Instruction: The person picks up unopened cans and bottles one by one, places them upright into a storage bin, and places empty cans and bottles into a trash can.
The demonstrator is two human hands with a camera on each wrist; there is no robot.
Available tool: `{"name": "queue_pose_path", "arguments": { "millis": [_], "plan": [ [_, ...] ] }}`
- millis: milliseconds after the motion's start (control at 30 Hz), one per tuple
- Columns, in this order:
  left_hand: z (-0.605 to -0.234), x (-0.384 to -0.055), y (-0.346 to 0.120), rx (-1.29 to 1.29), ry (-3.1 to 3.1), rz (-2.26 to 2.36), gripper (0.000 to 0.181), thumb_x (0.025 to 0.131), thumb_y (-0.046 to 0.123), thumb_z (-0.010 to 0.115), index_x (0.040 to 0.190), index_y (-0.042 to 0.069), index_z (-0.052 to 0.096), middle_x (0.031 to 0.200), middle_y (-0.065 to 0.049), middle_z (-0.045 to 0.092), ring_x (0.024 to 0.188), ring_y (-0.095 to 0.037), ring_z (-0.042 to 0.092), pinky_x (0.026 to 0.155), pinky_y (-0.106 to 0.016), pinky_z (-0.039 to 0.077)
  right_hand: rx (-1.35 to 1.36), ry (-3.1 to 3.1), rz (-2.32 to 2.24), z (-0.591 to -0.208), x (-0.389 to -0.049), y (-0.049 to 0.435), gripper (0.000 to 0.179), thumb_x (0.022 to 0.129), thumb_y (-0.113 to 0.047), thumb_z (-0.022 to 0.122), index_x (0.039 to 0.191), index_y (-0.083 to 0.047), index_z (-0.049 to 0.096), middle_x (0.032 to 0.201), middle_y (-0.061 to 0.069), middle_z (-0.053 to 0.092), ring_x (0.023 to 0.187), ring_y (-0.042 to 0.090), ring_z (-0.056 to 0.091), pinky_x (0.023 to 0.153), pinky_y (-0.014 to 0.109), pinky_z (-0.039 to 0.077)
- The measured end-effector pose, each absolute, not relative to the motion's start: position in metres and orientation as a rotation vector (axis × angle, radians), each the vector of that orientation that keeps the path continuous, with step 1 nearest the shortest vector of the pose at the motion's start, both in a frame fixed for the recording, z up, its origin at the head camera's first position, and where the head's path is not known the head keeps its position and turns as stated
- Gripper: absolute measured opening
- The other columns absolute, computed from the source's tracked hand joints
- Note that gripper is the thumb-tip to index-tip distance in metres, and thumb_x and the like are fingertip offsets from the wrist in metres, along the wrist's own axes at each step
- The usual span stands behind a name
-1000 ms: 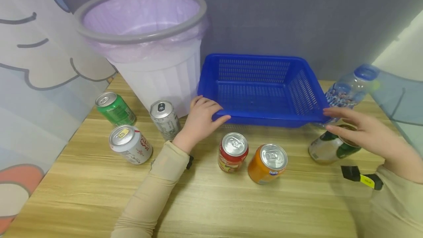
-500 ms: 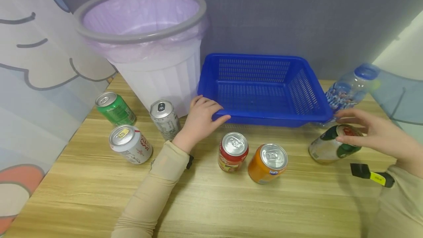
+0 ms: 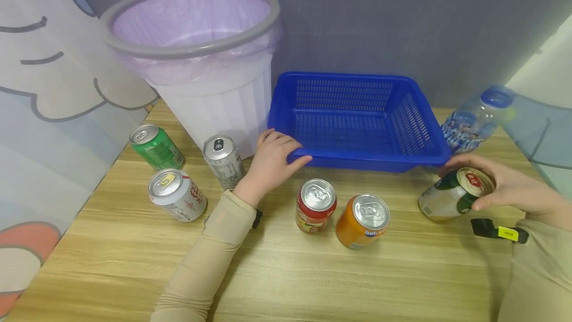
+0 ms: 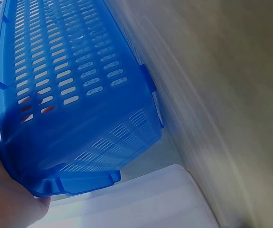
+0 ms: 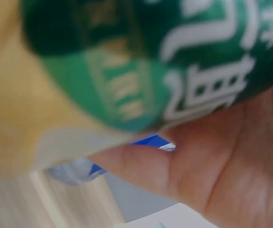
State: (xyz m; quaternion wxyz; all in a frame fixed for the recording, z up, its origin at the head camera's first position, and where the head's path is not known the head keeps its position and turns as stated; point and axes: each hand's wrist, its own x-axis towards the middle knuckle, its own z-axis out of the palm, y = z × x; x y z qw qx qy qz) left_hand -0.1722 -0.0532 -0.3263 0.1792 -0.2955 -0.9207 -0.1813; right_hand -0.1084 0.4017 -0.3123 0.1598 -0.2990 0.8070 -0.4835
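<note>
At right, our right hand curls round the green-and-gold can, likely dentable, best held mid-body; our left hand pinches the basket.

Six cans, one basket, one bottle

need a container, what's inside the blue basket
Inside the blue basket, only its own slotted plastic shows; the left hand covers the near-left corner, the front rim hides the strip behind it.

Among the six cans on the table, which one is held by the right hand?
The rightmost can, green and gold: it alone has a hand, the right hand, wrapped around it.
</note>
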Motion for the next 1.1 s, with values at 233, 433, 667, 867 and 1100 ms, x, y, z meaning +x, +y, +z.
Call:
{"name": "queue_pose_path", "arguments": {
  "millis": [233, 433, 667, 867, 1100],
  "plan": [
    [-0.326, -0.172, -0.054, -0.836, -2.597, -0.514, 0.037, 0.087, 0.047, 0.063, 0.100, 0.013, 0.072, 0.103, -0.001, 0.071, 0.104, -0.022, 0.057, 0.109, -0.047, 0.026, -1.239, 1.812, -1.625, -0.329, -0.125, 0.404, 0.069, 0.078, 0.014, 0.061, 0.135, 0.019, 0.023, 0.140, 0.023, 0.042, 0.128, 0.022, 0.046, 0.096, 0.024, 0.047],
    [-0.327, -0.173, -0.054, -0.833, -2.596, -0.508, 0.038, 0.087, 0.047, 0.063, 0.100, 0.014, 0.072, 0.103, -0.001, 0.071, 0.104, -0.021, 0.057, 0.109, -0.047, 0.026, -1.328, 1.696, -1.639, -0.339, -0.131, 0.402, 0.065, 0.084, 0.007, 0.061, 0.135, 0.020, 0.023, 0.143, 0.024, 0.037, 0.132, 0.025, 0.041, 0.103, 0.025, 0.041],
    [-0.327, -0.173, -0.053, -0.837, -2.606, -0.508, 0.038, 0.087, 0.047, 0.063, 0.101, 0.013, 0.071, 0.103, -0.001, 0.071, 0.104, -0.021, 0.057, 0.110, -0.046, 0.026, -1.337, 1.663, -1.678, -0.344, -0.131, 0.403, 0.066, 0.081, 0.011, 0.061, 0.135, 0.018, 0.024, 0.142, 0.024, 0.039, 0.132, 0.025, 0.041, 0.103, 0.025, 0.040],
    [-0.325, -0.172, -0.053, -0.838, -2.607, -0.508, 0.038, 0.087, 0.047, 0.063, 0.102, 0.013, 0.071, 0.103, -0.001, 0.071, 0.104, -0.021, 0.057, 0.110, -0.047, 0.026, -1.364, 1.669, -1.683, -0.348, -0.131, 0.403, 0.065, 0.083, 0.006, 0.062, 0.134, 0.019, 0.024, 0.142, 0.024, 0.040, 0.132, 0.026, 0.041, 0.105, 0.024, 0.038],
    [-0.325, -0.171, -0.053, -0.834, -2.628, -0.501, 0.039, 0.087, 0.047, 0.062, 0.103, 0.013, 0.071, 0.105, -0.002, 0.071, 0.105, -0.021, 0.057, 0.110, -0.047, 0.026, -1.344, 1.617, -1.714, -0.347, -0.130, 0.401, 0.066, 0.075, 0.022, 0.055, 0.133, 0.020, 0.023, 0.141, 0.024, 0.039, 0.132, 0.026, 0.041, 0.106, 0.024, 0.037]
  ]
}}
